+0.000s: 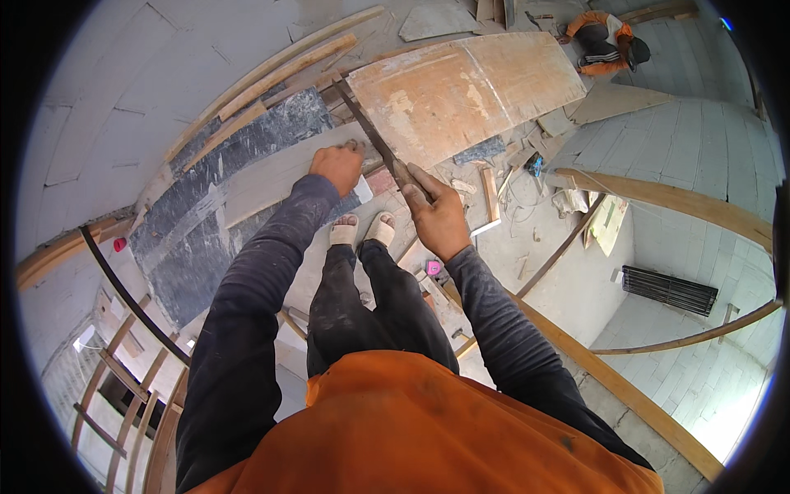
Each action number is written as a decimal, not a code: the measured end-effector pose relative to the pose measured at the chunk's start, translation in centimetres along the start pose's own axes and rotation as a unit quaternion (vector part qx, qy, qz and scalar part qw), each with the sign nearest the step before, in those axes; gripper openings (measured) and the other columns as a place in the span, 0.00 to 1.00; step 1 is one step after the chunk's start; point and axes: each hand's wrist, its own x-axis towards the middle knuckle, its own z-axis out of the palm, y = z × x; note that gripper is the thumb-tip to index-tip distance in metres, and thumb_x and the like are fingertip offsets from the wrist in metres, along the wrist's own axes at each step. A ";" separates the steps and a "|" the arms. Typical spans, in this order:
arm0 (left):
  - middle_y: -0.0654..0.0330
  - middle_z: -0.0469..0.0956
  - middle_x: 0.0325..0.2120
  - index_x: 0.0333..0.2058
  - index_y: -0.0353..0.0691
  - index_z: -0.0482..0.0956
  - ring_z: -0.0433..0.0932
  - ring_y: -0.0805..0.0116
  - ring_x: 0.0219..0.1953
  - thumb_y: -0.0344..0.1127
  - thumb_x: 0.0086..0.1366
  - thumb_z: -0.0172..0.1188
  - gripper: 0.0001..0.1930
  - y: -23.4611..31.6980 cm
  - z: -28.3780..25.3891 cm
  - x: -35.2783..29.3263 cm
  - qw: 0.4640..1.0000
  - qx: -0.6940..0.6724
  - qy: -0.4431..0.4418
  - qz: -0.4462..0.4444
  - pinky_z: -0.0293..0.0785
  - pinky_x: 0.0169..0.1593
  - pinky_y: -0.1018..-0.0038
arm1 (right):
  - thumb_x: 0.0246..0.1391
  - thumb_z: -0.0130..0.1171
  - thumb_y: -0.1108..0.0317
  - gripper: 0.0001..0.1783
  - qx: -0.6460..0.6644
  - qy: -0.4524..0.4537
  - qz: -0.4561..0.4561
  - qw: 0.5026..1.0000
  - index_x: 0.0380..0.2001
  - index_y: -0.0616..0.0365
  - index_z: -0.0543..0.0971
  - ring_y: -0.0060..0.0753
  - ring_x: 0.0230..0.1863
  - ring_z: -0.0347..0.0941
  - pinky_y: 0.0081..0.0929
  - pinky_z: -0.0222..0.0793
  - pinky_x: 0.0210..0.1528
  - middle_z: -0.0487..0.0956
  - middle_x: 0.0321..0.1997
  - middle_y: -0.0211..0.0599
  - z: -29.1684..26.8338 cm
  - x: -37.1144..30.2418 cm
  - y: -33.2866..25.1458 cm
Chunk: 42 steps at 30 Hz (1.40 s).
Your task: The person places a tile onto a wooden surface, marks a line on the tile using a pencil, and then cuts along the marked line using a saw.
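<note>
My right hand (pixel 439 216) is closed around the wooden handle of a handsaw (pixel 369 125). Its long, dark, narrow blade points away from me and slightly left; teeth are too small to see. The blade runs beside the left edge of a large worn plywood panel (pixel 436 99). To its left my left hand (pixel 337 167) is closed, knuckles up, over a pale greyish board (pixel 276 177). Whatever its fingers hold, if anything, is hidden. That board lies on a dark, white-streaked sheet (pixel 177 255). My feet in light sandals stand just nearer than both hands.
Long timber strips (pixel 288 74) lie along the grey block wall (pixel 107 99). At the far right a person in orange (pixel 605 41) crouches near the panel. A blue tool (pixel 534 164), a pink tape measure (pixel 433 267) and wood scraps litter the floor. Timber beams (pixel 625 395) cross at right.
</note>
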 end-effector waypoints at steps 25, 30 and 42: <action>0.52 0.83 0.52 0.60 0.41 0.76 0.87 0.50 0.43 0.42 0.65 0.65 0.26 -1.3 0.3 0.5 1.000 0.017 0.000 0.001 0.83 0.45 0.54 | 0.70 0.56 0.68 0.24 0.054 -0.017 0.076 0.995 0.66 0.64 0.76 0.38 0.66 0.77 0.33 0.71 0.66 0.81 0.65 0.54 -7.2 -13.8 -4.6; 0.52 0.83 0.53 0.61 0.41 0.76 0.88 0.50 0.43 0.43 0.66 0.64 0.26 -0.5 0.6 1.3 0.999 0.018 0.018 0.025 0.83 0.46 0.54 | 0.69 0.57 0.67 0.25 0.008 -0.050 0.080 0.995 0.66 0.63 0.76 0.43 0.64 0.80 0.31 0.71 0.65 0.81 0.61 0.61 -2.4 -1.8 -1.6; 0.52 0.83 0.55 0.63 0.41 0.76 0.87 0.49 0.45 0.43 0.68 0.63 0.27 0.4 1.2 0.7 1.000 -0.005 0.006 0.017 0.82 0.48 0.54 | 0.69 0.58 0.66 0.24 -0.020 -0.029 0.080 0.996 0.65 0.64 0.76 0.47 0.62 0.81 0.32 0.73 0.63 0.83 0.59 0.60 -2.3 -3.0 -2.0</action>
